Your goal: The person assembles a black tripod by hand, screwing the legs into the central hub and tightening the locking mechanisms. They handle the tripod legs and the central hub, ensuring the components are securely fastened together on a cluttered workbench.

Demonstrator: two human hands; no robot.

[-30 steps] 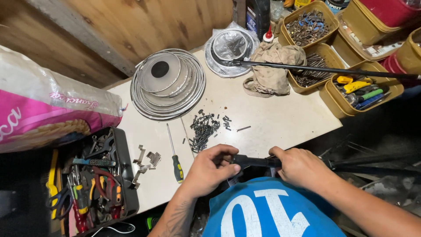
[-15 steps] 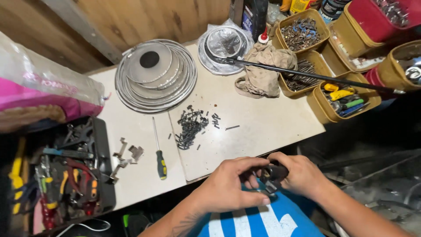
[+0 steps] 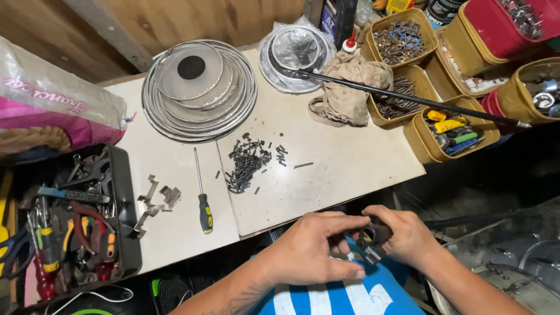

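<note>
Black handle piece (image 3: 373,236), with a round hole in its end, sat near the bottom of the scene, off the near edge of the white table (image 3: 350,157), above a blue shirt (image 3: 326,294). Right hand (image 3: 405,236) wrapped its fingers closed round the piece from the right. Left hand (image 3: 309,251) pinched in on it from the left, thumb and fingers narrow at the end of the piece; whether they actually gripped it, could not tell. Pile of dark screws (image 3: 248,163) lay mid-table, far from the hands. Screwdriver (image 3: 201,192) with black and yellow grip lay just left of the pile, small metal brackets (image 3: 154,201) further left. Black tray of tools (image 3: 64,216) at far left. Stack of round metal lids (image 3: 198,87) at the far side of the table. Beige rag (image 3: 350,87) right of the lids, a long black rod (image 3: 408,99) lying across it. Yellow bins (image 3: 452,131) of small parts at the right, red tubs (image 3: 501,23) beyond them.
</note>
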